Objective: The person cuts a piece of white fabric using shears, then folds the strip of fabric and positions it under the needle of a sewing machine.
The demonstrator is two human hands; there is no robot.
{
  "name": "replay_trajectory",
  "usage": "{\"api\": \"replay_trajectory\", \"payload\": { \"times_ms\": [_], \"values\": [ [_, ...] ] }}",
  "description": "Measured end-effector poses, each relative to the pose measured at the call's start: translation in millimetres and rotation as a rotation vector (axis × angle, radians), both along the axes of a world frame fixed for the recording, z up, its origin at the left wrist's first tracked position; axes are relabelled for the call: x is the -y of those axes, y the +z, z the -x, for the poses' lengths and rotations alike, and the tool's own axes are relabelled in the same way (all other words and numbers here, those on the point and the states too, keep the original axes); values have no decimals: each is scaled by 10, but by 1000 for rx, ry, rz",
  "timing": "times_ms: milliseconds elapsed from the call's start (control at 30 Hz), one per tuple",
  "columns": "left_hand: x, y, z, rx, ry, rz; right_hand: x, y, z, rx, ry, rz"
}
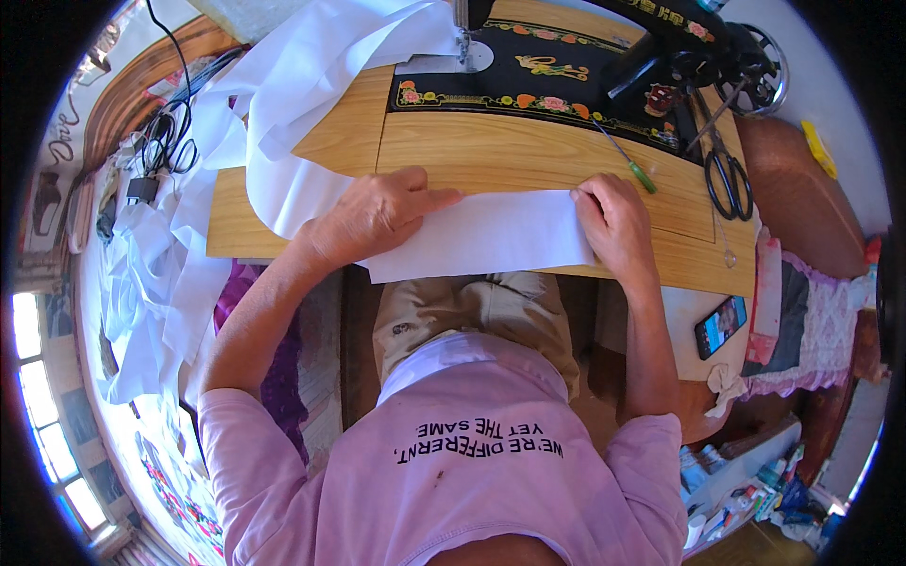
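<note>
A strip of white fabric (495,230) lies stretched between my two hands over the front edge of the wooden sewing table (488,145). My left hand (379,212) rests on its left part, index finger extended along the upper edge. With thumb and fingers my right hand (612,216) pinches the strip's right end. More white fabric (297,127) runs from beside my left hand up to the black sewing machine (566,71), where it lies by the presser foot (463,53). Whether the two fabrics are one piece is hidden by my left hand.
A green-handled screwdriver (637,170) and black-handled scissors (729,177) lie right of the machine bed. A phone (720,327) rests on a lower surface at the right. Crumpled white fabric (148,283) and black cables (166,134) are at the left.
</note>
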State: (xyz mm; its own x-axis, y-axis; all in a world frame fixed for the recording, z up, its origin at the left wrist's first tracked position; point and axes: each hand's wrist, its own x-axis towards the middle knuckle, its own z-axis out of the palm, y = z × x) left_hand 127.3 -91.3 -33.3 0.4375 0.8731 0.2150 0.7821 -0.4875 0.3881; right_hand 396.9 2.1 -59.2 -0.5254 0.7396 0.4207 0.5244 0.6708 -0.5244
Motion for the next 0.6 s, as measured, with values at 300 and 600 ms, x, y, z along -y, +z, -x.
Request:
{"api": "replay_trajectory", "payload": {
  "times_ms": [300,600],
  "values": [
    [-200,-46,50,-69,-1,-68,-154,31,48,37,-7,-4],
    [-271,-69,88,-96,21,-34,-229,24,88,53,-1,-33]
  ]
}}
